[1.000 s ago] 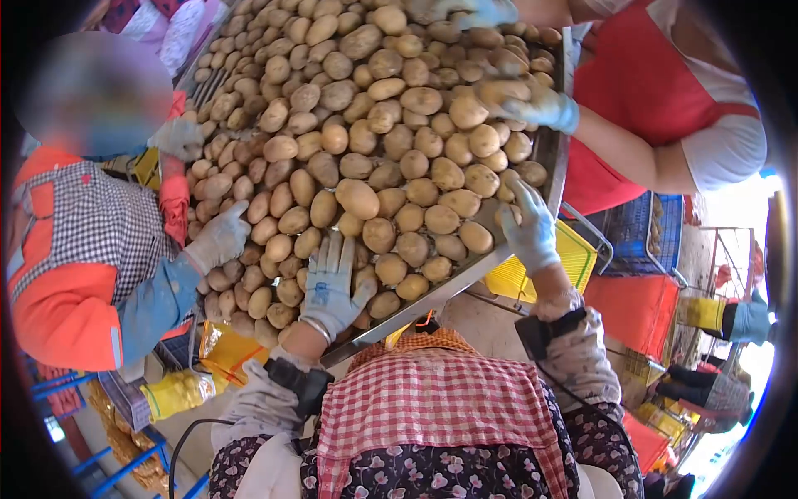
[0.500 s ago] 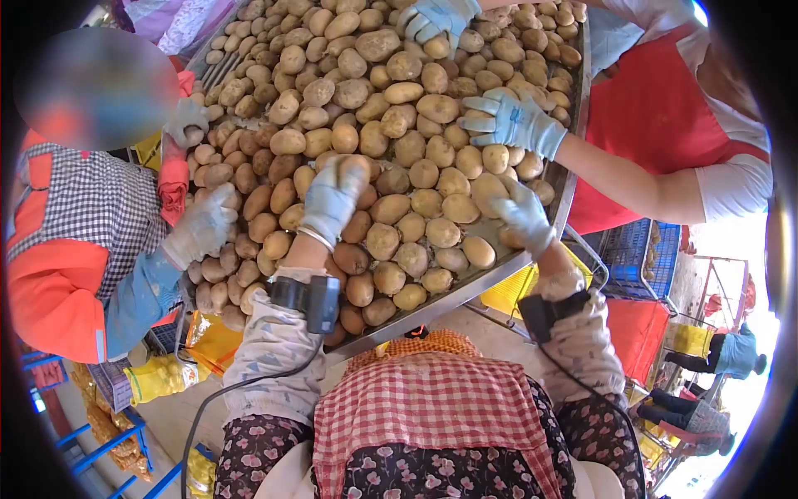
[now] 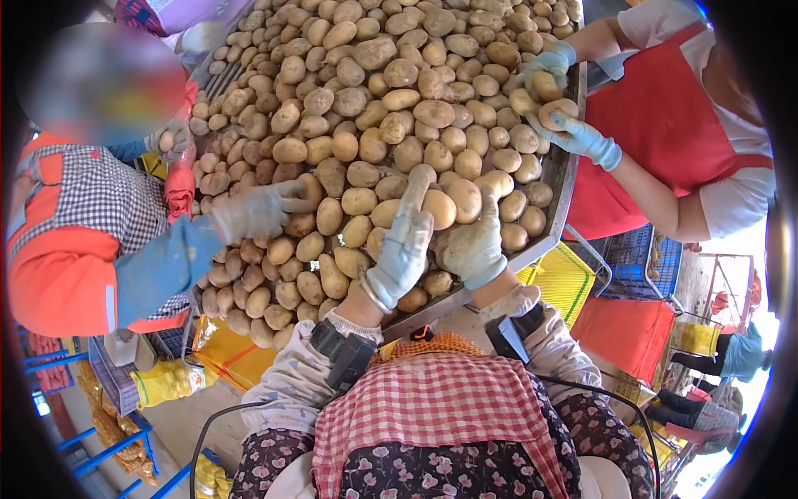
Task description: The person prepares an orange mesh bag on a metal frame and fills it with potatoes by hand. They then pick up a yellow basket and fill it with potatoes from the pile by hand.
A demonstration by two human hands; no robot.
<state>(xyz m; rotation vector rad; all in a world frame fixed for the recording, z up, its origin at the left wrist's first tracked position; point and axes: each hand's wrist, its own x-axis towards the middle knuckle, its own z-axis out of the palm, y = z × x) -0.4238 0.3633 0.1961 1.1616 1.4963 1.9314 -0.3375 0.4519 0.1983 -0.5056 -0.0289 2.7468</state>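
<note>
Both my hands pulled back to the near edge, left hand (image 3: 405,245) flat and open, right hand (image 3: 475,244) cupping a potato (image 3: 462,200), so I'd roll it gently, not squeeze.

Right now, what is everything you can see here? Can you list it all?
potatoes: too many to count, tan and brown, heaped on the tray
tray: one, grey metal, tilted under the potatoes
co-worker on the camera's left: one, orange and checked top, grey gloves, one glove on the potatoes
co-worker on the camera's right: one, red apron, pale blue gloves, each holding a potato
crates: yellow, red and blue, below the tray's right edge
apron: one, red checked, on the person
left hand: grey glove, fingers flat on the potatoes
right hand: grey glove, curled over potatoes beside the left hand
</note>
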